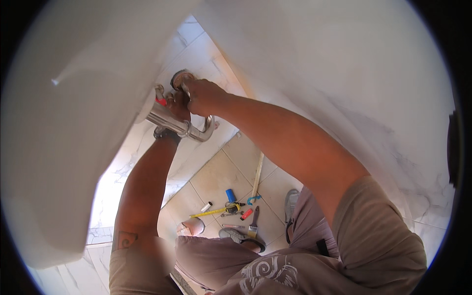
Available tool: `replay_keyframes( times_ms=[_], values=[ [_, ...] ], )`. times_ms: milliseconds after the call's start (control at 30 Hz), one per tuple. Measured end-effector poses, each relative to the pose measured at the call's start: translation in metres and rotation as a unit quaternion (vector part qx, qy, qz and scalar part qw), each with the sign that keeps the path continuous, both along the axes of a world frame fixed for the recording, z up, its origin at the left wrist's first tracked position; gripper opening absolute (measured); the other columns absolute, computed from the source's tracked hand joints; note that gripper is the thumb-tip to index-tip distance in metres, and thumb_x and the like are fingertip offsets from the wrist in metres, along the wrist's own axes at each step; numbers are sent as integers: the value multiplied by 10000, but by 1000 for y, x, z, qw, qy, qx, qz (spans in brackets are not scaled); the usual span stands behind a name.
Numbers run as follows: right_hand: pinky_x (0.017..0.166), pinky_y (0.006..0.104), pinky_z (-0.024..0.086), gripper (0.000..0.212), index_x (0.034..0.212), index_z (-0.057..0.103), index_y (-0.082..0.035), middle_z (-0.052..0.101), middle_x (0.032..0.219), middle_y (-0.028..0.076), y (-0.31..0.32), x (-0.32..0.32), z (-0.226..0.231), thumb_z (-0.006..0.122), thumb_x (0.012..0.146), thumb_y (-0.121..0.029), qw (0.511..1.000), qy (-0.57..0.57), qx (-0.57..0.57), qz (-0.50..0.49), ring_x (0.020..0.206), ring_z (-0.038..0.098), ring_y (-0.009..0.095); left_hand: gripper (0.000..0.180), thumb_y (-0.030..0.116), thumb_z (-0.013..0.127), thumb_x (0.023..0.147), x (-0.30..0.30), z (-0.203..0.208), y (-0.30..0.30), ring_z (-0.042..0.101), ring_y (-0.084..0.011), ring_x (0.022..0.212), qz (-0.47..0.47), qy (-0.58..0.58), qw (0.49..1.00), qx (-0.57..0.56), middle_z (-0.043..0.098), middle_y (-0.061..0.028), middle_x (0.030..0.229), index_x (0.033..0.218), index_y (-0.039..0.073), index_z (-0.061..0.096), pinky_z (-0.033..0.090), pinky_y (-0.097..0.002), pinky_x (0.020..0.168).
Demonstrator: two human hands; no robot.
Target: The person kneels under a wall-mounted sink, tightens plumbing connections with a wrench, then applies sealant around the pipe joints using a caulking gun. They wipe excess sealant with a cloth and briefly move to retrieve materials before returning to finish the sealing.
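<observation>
Both of my arms reach up beneath a white basin, toward a marbled tile wall. A round wall opening (183,78) with a dark rim shows there. My right hand (205,96) is closed at its lower edge, fingertips pressed in; whatever they pinch is hidden. Just below, my left hand (180,105) has its fingers curled close to the right one, and what it grips cannot be made out. A chrome drain pipe (169,120) with a curved end (209,129) passes in front of the left hand and wrist. Beside that hand is a small red part (161,101).
The white basin (73,123) curves close along the left, with another pale surface (354,59) at the right. On the tiled floor lie a tape measure (232,208), a paintbrush (253,223), a blue cylinder (230,195), a red object (247,214) and a white container (191,226) near my feet.
</observation>
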State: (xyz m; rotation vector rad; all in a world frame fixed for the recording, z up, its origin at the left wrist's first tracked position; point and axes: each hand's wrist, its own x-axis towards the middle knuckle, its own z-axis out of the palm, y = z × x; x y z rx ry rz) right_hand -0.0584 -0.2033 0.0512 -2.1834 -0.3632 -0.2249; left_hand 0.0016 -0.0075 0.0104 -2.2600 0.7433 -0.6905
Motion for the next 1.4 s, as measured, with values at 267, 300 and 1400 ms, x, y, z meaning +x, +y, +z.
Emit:
replay_keyframes(
  times_ms=[267,300,1400],
  values=[
    [958,471,554,684,1461,504,-12,719,1169,261,-5,2,-5,671,814,-156,998,22,-43,40,1128,689,415,603,292,600,898,-32,13,-3,547,-389,1308,73,76,994,18,577,-146,1406,1469,110,533,416,-595,1079],
    [954,473,549,778,1520,439,16,713,1159,277,-7,3,-4,671,801,-170,997,27,-54,50,1123,684,431,612,288,600,898,-38,12,2,550,-392,1310,58,90,994,12,568,-156,1422,1475,94,527,422,-583,1085],
    [938,418,560,205,968,774,-19,745,965,241,1,-180,-185,662,822,-108,910,108,-289,277,964,723,389,489,225,733,939,-420,43,155,706,-266,1013,147,258,701,-648,727,-190,1122,1350,-19,635,563,-382,913]
  ],
)
